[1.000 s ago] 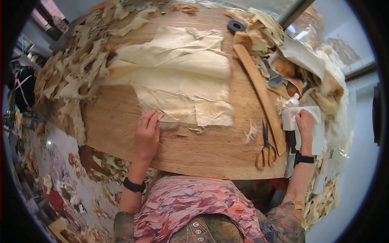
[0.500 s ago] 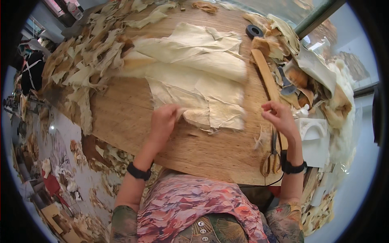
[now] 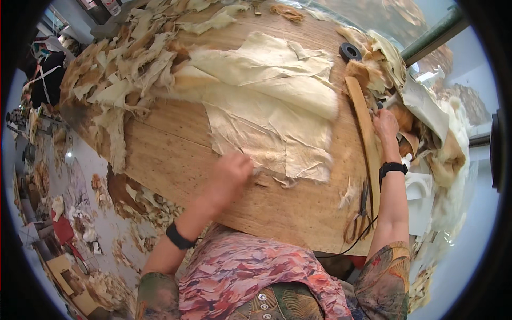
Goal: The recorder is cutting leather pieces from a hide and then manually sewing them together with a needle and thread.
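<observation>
My cream hide (image 3: pixel 272 106) shows a matt, creased skin side and a fuzzy fringe of fur along its edge, above the dull, scuffed wood grain of my desk (image 3: pixel 165 125). Skin scraps (image 3: pixel 125 69) look rough and leathery, some backed with soft brown fur. A smooth, pale wooden stick (image 3: pixel 365 133), scissors (image 3: pixel 364 205) with dark metal blades and a matt black ring (image 3: pixel 344 54) line my right, near fluffy white fleece (image 3: pixel 453 128). I wear soft patterned cloth (image 3: pixel 240 264), shiny metal buttons (image 3: pixel 263 307) and matt black wristbands (image 3: pixel 392 169).
</observation>
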The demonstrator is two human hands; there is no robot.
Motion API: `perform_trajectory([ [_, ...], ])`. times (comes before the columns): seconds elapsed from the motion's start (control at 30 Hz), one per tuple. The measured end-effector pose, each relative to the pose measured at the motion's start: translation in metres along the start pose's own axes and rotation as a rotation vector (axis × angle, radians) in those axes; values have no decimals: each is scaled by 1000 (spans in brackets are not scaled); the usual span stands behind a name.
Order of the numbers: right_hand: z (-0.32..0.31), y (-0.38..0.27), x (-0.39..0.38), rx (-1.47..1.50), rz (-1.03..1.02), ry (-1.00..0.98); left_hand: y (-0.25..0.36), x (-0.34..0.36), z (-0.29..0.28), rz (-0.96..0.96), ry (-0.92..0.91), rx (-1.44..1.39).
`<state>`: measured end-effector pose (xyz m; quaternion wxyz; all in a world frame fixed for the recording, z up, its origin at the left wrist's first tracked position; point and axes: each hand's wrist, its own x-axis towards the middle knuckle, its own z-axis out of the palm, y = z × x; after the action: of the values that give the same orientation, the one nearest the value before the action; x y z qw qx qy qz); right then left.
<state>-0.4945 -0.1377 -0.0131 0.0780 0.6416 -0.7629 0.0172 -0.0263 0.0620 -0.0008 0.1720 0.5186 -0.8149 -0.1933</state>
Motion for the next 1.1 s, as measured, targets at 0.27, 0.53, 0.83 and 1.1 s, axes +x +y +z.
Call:
perform_trajectory([
  [0.27,-6,2,8,8,94,25,23,-52,21,47,198,239],
  [0.53,2,34,15,-11,177,-111,31,-32,17,-32,284,201],
  [0.83,-45,27,11,-172,-11,-38,23,-34,32,-61,295,273],
  [1.1,-124,-62,-35,144,-170,-9,15,-21,29,-176,271,236],
])
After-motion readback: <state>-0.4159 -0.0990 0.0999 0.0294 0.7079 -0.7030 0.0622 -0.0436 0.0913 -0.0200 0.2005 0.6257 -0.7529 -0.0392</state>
